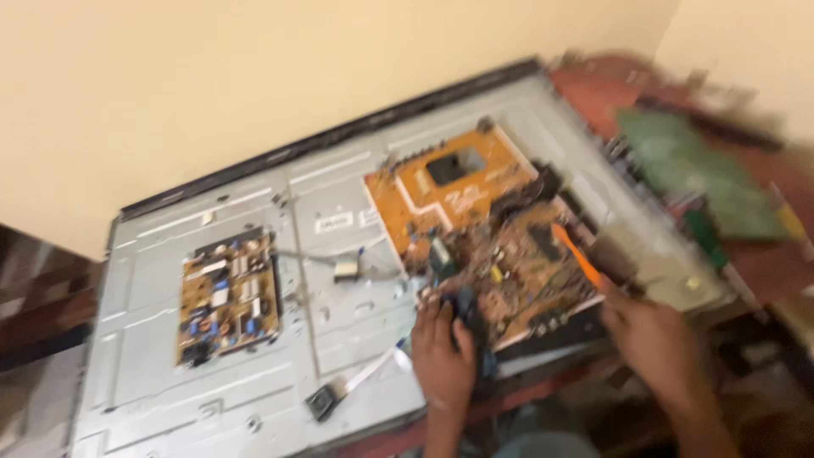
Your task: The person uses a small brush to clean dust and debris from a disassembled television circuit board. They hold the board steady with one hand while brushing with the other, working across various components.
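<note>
Clearly, a large grey metal back panel point(356, 322) of a flat screen is laid flat across a reddish bench point(763, 254), its far edge set against a cream wall. An orange-brown circuit board point(487, 237) is seen near the panel's right end, and both hands are placed at its near edge. The left hand point(443, 352) is rested on the board's near left corner, fingers curled around a dark blue object point(466, 309); what that object is cannot be told through the blur. The right hand point(653, 339) is closed around an orange-handled tool point(577, 254), whose tip is pointed onto the board's right side. A smaller power board point(227, 295) is fixed toward the panel's left end. A white flat ribbon cable point(360, 377) is trailed along the panel's near edge. A green board point(704, 170) is lying at the bench's far right corner.
</note>
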